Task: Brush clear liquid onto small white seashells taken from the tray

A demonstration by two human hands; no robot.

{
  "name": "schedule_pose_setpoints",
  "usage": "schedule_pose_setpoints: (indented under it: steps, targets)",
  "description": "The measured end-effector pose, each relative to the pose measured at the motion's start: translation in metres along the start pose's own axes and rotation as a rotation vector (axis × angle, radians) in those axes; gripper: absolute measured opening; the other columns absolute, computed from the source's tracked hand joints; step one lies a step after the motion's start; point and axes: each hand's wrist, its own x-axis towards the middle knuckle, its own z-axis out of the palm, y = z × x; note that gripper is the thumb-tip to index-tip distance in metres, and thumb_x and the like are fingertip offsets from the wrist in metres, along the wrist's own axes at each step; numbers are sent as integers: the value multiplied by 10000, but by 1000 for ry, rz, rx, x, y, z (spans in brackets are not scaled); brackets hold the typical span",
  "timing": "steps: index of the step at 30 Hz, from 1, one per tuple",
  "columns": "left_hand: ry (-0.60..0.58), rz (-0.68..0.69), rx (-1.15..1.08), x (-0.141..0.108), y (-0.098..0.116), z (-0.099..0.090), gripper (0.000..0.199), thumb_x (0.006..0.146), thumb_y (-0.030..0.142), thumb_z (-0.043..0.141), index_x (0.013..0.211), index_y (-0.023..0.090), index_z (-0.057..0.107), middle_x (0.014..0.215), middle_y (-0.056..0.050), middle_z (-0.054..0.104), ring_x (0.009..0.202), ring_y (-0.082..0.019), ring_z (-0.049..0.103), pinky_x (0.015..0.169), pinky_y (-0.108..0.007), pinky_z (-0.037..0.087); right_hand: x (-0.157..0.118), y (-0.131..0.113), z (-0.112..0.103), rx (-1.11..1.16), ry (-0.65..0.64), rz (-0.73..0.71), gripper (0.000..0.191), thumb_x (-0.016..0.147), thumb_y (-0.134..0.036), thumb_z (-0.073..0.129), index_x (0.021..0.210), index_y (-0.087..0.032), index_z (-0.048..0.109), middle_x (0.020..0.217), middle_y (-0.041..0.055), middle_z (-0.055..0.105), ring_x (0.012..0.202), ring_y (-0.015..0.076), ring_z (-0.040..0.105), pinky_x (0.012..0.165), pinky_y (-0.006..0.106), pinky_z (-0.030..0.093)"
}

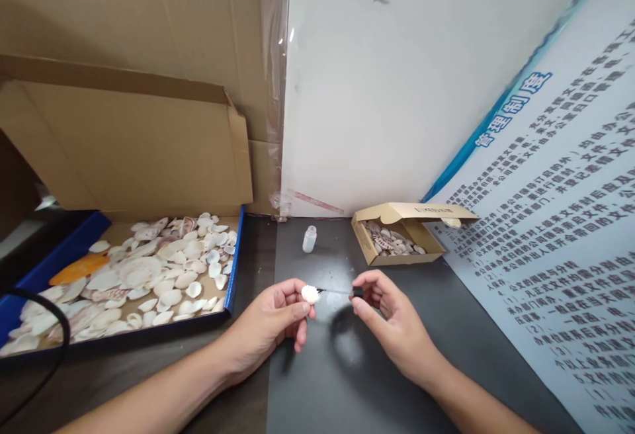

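Between the thumb and fingers of my left hand (pixel 278 318) is a small white ridged shell (pixel 311 294). My right hand (pixel 391 321) pinches the black cap of a brush applicator (pixel 357 291), whose thin stem points left. The dark bristles at its end meet or nearly meet the shell's edge; I cannot tell which. Beyond my hands, a small clear bottle (pixel 309 241) with whitish contents stands upright and uncapped on the dark table (pixel 317 388).
At the left, a blue-edged cardboard box (pixel 240 249) holds many loose shells (pixel 169 268) and an orange piece (pixel 78 268). A smaller open carton (pixel 407 259) with shells sits at the back right. A printed sheet (pixel 555 222) covers the right side; a black cable (pixel 62 328) curves at the left.
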Motion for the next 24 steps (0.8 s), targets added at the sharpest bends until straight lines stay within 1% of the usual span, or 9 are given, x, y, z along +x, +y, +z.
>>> schedule_pose_setpoints:
  steps: [2, 5, 7, 10, 12, 15, 18, 20, 24]
  targets:
    - [0, 3, 7, 1, -1, -1, 307, 763, 360, 784, 841, 138, 586, 745, 9, 619, 460, -49, 492, 455, -188, 428, 0, 0, 0, 19, 18, -5, 177, 900, -363, 614, 990, -224, 549, 798, -13, 528, 727, 155, 535, 687, 267, 448]
    - [-8, 0, 26, 2, -2, -1, 317, 769, 384, 777, 845, 139, 589, 720, 16, 610, 451, -49, 487, 444, -185, 419, -1, 0, 0, 59, -38, -11, 192, 900, -377, 606, 1003, -226, 548, 798, -11, 531, 715, 156, 539, 667, 266, 454]
    - [-14, -2, 40, 1, -2, -1, 324, 770, 399, 773, 841, 140, 591, 692, 22, 599, 446, -50, 480, 438, -182, 413, -1, 0, -1, 21, -40, -12, 202, 899, -377, 600, 1021, -220, 564, 799, -7, 528, 716, 160, 541, 673, 275, 458]
    - [-14, -2, 55, 1, -3, -1, 322, 773, 405, 767, 825, 141, 588, 666, 30, 589, 439, -44, 465, 434, -174, 404, 0, 0, -2, -65, 0, 6, 249, 908, -394, 570, 1073, -209, 599, 786, -3, 516, 717, 170, 546, 685, 292, 460]
    - [-6, -1, 54, 1, -3, -1, 325, 769, 406, 768, 824, 146, 581, 671, 33, 584, 443, -43, 464, 438, -174, 406, 1, -1, -3, -83, -10, 17, 275, 914, -408, 548, 1088, -205, 614, 789, 5, 526, 723, 177, 559, 690, 302, 465]
    - [17, -7, 53, 0, -2, 0, 332, 757, 409, 772, 825, 158, 565, 637, 36, 569, 477, -65, 484, 460, -184, 431, 2, -1, -3, -117, -34, 0, 257, 901, -400, 562, 1044, -197, 628, 767, 6, 543, 707, 177, 557, 681, 301, 466]
    - [23, -22, 65, -1, -2, 0, 318, 766, 399, 755, 850, 168, 554, 581, 29, 575, 515, -94, 519, 503, -200, 466, 3, -3, -4, -184, 6, -20, 216, 880, -373, 594, 991, -191, 634, 711, -13, 521, 663, 163, 524, 646, 283, 450]
    - [21, -26, 68, -2, -1, 1, 311, 768, 388, 748, 863, 170, 549, 620, 14, 606, 530, -102, 549, 522, -216, 488, 3, -3, -4, -175, 22, -36, 206, 880, -359, 594, 994, -193, 635, 709, -18, 512, 654, 157, 520, 632, 272, 446]
    - [6, -24, 46, -3, 0, 3, 327, 752, 370, 763, 841, 171, 519, 807, -15, 652, 527, -96, 592, 512, -230, 500, 2, -3, -3, -148, -61, -80, 198, 882, -330, 596, 1020, -195, 641, 712, -18, 533, 651, 152, 539, 631, 263, 457]
